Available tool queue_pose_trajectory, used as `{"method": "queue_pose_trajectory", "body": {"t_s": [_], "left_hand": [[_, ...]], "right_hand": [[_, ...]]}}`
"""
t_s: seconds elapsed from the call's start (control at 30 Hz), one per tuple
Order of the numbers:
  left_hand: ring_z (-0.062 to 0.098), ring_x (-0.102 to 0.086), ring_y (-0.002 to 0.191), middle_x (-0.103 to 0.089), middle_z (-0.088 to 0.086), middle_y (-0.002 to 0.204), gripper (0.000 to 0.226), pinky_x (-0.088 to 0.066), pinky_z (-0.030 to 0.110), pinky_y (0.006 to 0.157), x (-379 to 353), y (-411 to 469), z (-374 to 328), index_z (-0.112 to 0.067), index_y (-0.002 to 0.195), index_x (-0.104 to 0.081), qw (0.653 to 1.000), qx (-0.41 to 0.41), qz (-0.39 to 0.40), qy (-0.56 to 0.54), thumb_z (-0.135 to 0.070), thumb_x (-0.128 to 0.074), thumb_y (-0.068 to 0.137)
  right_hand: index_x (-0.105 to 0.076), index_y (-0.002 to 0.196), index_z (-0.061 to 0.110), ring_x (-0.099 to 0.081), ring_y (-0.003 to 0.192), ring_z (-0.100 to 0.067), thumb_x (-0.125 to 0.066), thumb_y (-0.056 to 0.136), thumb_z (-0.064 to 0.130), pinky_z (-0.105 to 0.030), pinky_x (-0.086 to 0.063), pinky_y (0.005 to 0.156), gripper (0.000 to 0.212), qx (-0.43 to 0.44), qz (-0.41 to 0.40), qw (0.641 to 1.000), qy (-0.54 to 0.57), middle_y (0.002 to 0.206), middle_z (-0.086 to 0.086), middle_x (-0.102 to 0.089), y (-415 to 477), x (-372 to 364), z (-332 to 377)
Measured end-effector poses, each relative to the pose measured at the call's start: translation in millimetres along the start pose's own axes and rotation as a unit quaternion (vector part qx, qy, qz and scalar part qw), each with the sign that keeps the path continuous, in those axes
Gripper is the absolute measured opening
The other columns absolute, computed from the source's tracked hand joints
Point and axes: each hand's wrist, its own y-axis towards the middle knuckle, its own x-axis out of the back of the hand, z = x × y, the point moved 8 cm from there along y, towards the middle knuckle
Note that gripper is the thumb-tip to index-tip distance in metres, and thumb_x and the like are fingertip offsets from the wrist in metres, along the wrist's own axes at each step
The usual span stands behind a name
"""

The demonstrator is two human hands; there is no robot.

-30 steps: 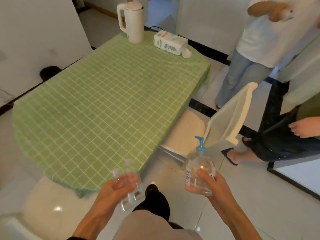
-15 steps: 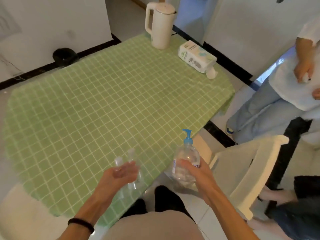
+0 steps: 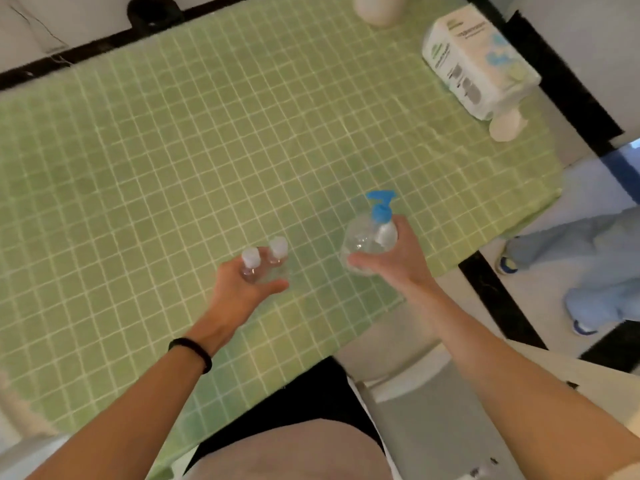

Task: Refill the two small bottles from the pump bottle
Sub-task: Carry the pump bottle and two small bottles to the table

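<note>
With the kettle (image 3: 377, 8) cut off at the top and the carton (image 3: 474, 64) print blurred, your left hand (image 3: 242, 289) curls round the 2 small bottles (image 3: 263, 263) and your right hand (image 3: 391, 259) grips the blue-topped pump bottle (image 3: 369, 237), both now farther over the green checked tablecloth (image 3: 173, 150) than before.

Head view, steeply down onto table (image 3: 166, 157)
</note>
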Motion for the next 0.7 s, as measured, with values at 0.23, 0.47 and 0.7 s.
{"method": "queue_pose_trajectory", "body": {"t_s": [0.23, 0.47, 0.7], "left_hand": [[0.009, -0.074, 0.104, -0.079, -0.013, 0.108, 0.048, -0.059, 0.026, 0.090, -33.8, 79.3, -9.5, -0.039, 0.095, -0.075, 0.996, -0.055, -0.067, 0.031, -0.001, -0.093, 0.071], [-0.002, -0.071, 0.084, -0.079, -0.015, 0.095, 0.045, -0.055, 0.016, 0.075, -42.0, 107.0, 21.2, -0.024, 0.100, -0.078, 0.996, -0.037, -0.061, 0.047, 0.007, -0.091, 0.070], [0.007, -0.072, 0.090, -0.079, 0.002, 0.105, 0.046, -0.058, 0.016, 0.076, -39.0, 104.6, 30.8, -0.010, 0.105, -0.075, 0.998, -0.037, -0.042, 0.028, 0.014, -0.088, 0.069]], "right_hand": [[-0.048, 0.129, 0.034, -0.062, 0.093, 0.018, -0.099, 0.063, 0.020, -0.002, -0.047, 0.075, 0.085, 0.121, 0.002, 0.991, -0.051, 0.113, 0.022, -0.060, 88.6, 7.5, 18.8], [-0.041, 0.145, 0.024, -0.066, 0.108, -0.007, -0.097, 0.073, 0.007, -0.025, -0.056, 0.096, 0.093, 0.145, 0.037, 0.988, -0.043, 0.126, 0.006, -0.060, 113.6, 2.5, 0.4], [-0.031, 0.156, 0.021, -0.062, 0.126, -0.017, -0.097, 0.076, 0.016, -0.033, -0.049, 0.111, 0.105, 0.118, 0.084, 0.988, -0.048, 0.145, -0.001, -0.055, 101.1, 1.4, 4.2]]}}
